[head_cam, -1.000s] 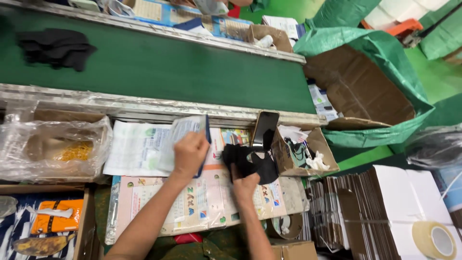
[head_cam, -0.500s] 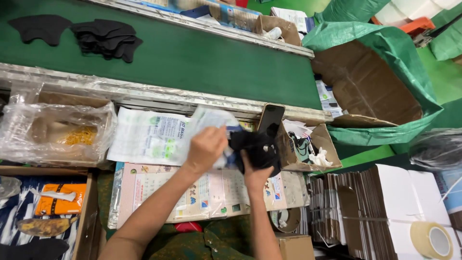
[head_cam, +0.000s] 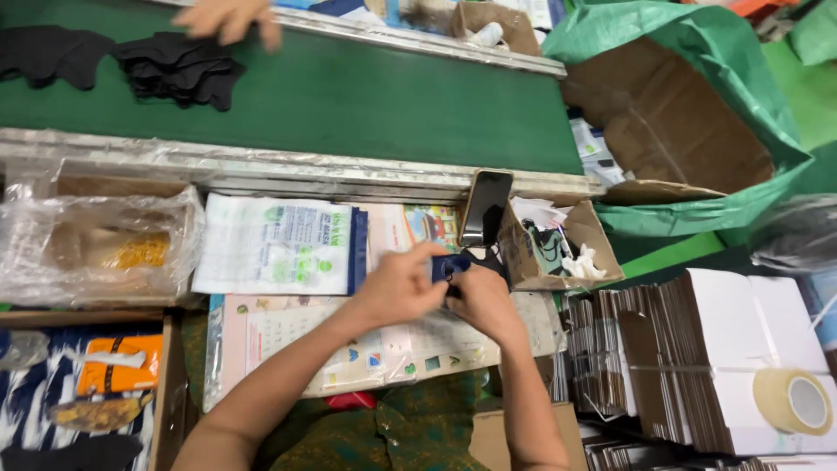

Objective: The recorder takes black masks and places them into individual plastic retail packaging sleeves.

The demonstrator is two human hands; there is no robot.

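My left hand (head_cam: 397, 283) and my right hand (head_cam: 485, 301) meet over a printed sheet (head_cam: 288, 340) on the work table. Between them is a small pouch with a dark blue edge (head_cam: 449, 265), pinched in my left fingers. A black fabric piece (head_cam: 482, 256) shows just above my right hand, which grips it against the pouch; most of both is hidden by my fingers. A stack of white printed pouches (head_cam: 279, 244) lies just to the left of my hands.
A dark phone (head_cam: 486, 208) leans on a small open cardboard box (head_cam: 602, 253). Black fabric pieces (head_cam: 179, 70) lie on the green conveyor belt (head_cam: 366, 100), with another person's hand (head_cam: 228, 17) beyond. A green-lined carton (head_cam: 671, 122), flat cartons (head_cam: 697, 340) and a tape roll (head_cam: 793, 401) are at right.
My hands have come together and lower over the table, closing on the pouch and black fabric. The black pieces on the belt have travelled right, and another person's hand has appeared above them.
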